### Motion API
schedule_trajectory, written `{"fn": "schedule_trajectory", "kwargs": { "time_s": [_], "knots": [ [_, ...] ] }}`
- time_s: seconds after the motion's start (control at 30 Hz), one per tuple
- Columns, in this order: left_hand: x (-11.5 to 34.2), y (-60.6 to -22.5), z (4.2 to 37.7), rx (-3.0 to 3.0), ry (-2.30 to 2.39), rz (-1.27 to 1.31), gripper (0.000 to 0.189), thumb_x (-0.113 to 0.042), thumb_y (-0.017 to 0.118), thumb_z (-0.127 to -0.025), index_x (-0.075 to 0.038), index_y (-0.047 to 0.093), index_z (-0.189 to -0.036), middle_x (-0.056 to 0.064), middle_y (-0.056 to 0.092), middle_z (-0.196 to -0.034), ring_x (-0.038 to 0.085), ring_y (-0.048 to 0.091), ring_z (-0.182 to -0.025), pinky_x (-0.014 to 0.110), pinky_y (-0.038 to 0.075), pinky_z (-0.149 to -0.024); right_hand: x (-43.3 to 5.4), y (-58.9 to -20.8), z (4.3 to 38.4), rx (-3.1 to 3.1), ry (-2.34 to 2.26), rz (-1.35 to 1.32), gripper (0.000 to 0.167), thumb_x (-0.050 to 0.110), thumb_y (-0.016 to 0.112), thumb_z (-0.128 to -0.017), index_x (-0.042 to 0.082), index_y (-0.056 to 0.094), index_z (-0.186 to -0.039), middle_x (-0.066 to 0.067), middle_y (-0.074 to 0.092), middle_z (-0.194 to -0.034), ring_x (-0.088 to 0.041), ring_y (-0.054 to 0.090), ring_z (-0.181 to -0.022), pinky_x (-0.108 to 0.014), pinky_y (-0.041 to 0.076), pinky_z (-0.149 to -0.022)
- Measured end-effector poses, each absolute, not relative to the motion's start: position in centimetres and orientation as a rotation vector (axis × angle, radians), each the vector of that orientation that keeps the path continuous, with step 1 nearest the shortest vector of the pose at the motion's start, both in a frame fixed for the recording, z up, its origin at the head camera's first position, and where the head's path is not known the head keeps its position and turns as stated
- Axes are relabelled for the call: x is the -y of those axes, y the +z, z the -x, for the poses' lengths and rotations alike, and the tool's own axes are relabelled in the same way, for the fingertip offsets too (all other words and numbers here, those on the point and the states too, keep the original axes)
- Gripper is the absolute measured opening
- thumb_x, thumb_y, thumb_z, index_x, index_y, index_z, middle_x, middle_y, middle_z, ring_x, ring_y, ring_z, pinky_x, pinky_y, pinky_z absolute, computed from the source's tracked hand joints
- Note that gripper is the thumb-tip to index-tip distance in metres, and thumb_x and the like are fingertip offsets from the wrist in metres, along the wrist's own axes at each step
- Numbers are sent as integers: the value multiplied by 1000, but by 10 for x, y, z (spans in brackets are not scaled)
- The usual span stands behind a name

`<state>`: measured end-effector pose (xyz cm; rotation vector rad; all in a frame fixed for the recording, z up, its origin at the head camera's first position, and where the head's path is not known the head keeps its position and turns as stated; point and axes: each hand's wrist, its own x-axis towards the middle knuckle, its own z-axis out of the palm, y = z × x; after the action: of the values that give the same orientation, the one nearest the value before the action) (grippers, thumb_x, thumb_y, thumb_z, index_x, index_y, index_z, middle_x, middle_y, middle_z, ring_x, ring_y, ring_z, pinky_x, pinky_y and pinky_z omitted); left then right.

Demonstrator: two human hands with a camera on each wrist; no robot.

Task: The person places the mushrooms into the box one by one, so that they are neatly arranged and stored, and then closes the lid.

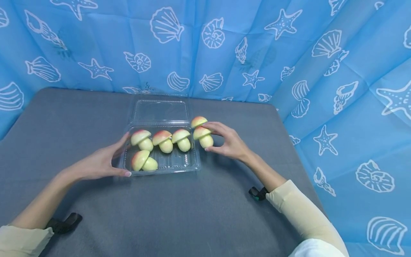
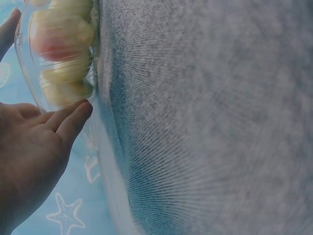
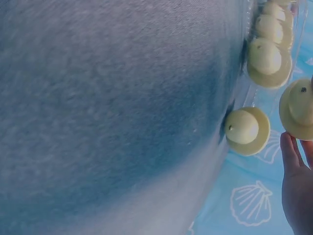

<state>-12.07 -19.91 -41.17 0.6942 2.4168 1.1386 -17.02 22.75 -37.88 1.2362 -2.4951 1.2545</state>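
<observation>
A clear plastic box (image 1: 170, 167) stands with its hinged lid (image 1: 162, 110) laid back. Inside are several mushroom-shaped pieces, pale yellow-green with reddish caps: three in the back row, plus one piece (image 1: 151, 164) at the front left. My left hand (image 1: 99, 162) spans the box's left side, thumb at the front corner; in the left wrist view its straight fingers (image 2: 73, 120) touch the wall. Just right of the box, my right hand (image 1: 229, 142) pinches another mushroom-shaped piece (image 3: 301, 105) between thumb and fingers. One more mushroom-shaped piece (image 3: 243, 128) rests on the table behind it.
The grey cloth-covered table (image 1: 179, 214) extends around the box. A blue curtain (image 1: 199, 46) with white shells and starfish hangs along the back and right. Dark straps (image 1: 65, 223) sit at both wrists.
</observation>
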Motion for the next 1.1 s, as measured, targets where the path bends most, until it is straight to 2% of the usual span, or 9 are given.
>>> {"fn": "schedule_trajectory", "kwargs": {
  "time_s": [0.1,0.3,0.53,0.7,0.87,1.0,1.1],
  "knots": [
    [199,-413,121,-2412,1143,-690,123,-37,82,-82,-13,-11,-159,26,6,-163,51,29,-140,62,31,-109,-225,-380,171,2492,1263,-1252,72,2,87,-74,-1,55,-138,-16,55,-138,-29,54,-128,-36,49,-104],
    [200,-412,120,-2421,1138,-688,123,-38,81,-83,-13,-11,-159,26,5,-162,52,29,-139,63,31,-109,-208,-363,161,2479,1281,-1330,70,-8,86,-69,-12,54,-132,-28,53,-135,-39,52,-127,-39,48,-105],
    [200,-412,120,-2420,1142,-690,123,-39,81,-82,-13,-11,-159,27,8,-162,52,29,-139,62,31,-109,-205,-386,175,2490,1250,-1389,76,0,89,-69,-3,55,-137,-15,58,-138,-28,57,-123,-39,52,-100],
    [201,-414,118,-2433,1137,-709,122,-38,81,-83,-11,-11,-159,26,7,-162,50,31,-139,61,34,-108,-196,-391,175,2501,1254,-1416,74,7,87,-74,3,54,-140,-11,57,-140,-22,58,-124,-36,51,-101],
    [202,-418,114,-2414,1149,-704,121,-36,81,-84,-8,-11,-158,25,3,-163,49,29,-141,58,35,-106,-182,-393,172,2488,1268,-1464,71,11,84,-80,3,52,-142,-12,53,-143,-21,52,-130,-30,48,-103],
    [200,-417,116,-2415,1156,-703,121,-37,81,-84,-11,-12,-158,22,1,-165,47,29,-142,57,36,-106,-174,-394,172,2458,1312,-1484,70,9,85,-79,2,52,-141,-12,52,-143,-23,48,-134,-32,49,-102],
    [198,-415,119,-2427,1148,-714,122,-38,80,-84,-12,-12,-158,21,2,-165,48,29,-141,58,37,-106,-171,-394,174,2457,1307,-1494,70,10,86,-78,2,54,-140,-11,54,-141,-24,50,-131,-34,51,-101]
  ]
}}
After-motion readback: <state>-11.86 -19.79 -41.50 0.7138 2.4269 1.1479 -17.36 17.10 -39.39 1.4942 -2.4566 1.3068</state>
